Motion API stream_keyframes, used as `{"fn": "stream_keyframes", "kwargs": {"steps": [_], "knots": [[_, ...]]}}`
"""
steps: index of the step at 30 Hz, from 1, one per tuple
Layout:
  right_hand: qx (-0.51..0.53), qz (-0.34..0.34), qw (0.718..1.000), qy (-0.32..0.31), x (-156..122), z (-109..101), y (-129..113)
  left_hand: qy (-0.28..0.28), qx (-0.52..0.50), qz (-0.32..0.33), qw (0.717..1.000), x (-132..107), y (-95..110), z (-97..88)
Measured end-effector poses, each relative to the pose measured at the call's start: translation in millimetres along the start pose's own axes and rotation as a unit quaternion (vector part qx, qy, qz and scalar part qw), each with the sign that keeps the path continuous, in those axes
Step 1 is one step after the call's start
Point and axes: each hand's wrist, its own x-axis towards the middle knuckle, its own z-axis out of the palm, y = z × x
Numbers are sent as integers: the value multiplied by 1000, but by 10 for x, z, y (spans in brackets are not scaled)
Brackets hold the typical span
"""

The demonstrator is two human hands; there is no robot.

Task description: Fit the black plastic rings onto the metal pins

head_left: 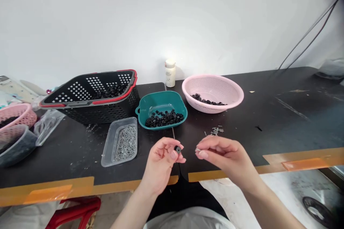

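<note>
Above the near edge of the black tabletop (268, 121): left hand (161, 161) curled, pinching a small black ring (177, 149) between thumb and fingertips. Just beside it, right hand (223, 154) nipping a small metal pin (197, 149) at the fingertips, close to the ring but apart. Behind the hands, a teal bowl (150, 105) of black rings, flanked left by a clear tray (109, 146) of metal pins and right by a pink colander (215, 84). Loose pins (217, 130) scattered between colander and right hand. Far left, a black basket (80, 91) trimmed in red.
</note>
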Motion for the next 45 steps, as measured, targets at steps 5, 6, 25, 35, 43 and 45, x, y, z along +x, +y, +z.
{"fn": "stream_keyframes", "kwargs": {"steps": [5,6,25,35,43,45], "knots": [[-76,-138,987,-17,21,318,-227,9,-62,48,997,-101,-16,7],[-92,-149,984,-20,31,342,-246,5,-65,58,996,-115,-9,-2],[-382,-222,893,-87,-36,357,-211,134,-208,-138,959,-184,-148,-15],[-335,85,892,290,-222,-818,518,278,-317,-219,880,-85,-135,-57],[-419,140,855,273,-432,-1102,1094,267,-331,-226,877,-57,-258,-48],[-411,131,861,269,-405,-1052,1130,270,-330,-223,876,-69,-277,-60]]}}
